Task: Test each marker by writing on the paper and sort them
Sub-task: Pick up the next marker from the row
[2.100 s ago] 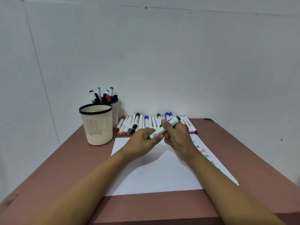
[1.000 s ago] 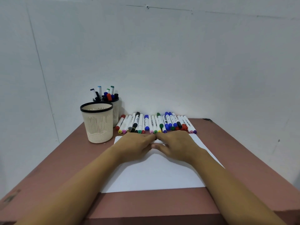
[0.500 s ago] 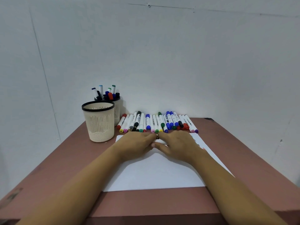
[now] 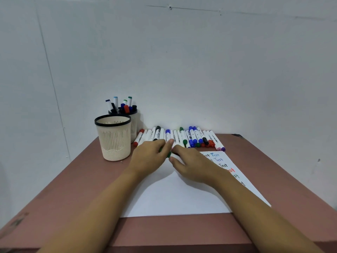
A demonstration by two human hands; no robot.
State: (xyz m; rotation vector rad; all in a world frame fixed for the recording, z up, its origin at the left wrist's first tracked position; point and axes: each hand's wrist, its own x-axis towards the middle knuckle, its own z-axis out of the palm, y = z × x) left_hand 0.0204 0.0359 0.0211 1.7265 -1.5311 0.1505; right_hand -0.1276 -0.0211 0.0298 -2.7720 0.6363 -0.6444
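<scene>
Head view: right hand (image 4: 191, 164) now grips green marker (image 4: 169, 154).

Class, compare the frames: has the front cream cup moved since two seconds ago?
No. The front cream cup still stands just before the marker-filled cup, left of the marker row.

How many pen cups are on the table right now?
2. The front cup stands left of the marker row. The back cup stands right behind it, partly hidden, holding several markers.
</scene>
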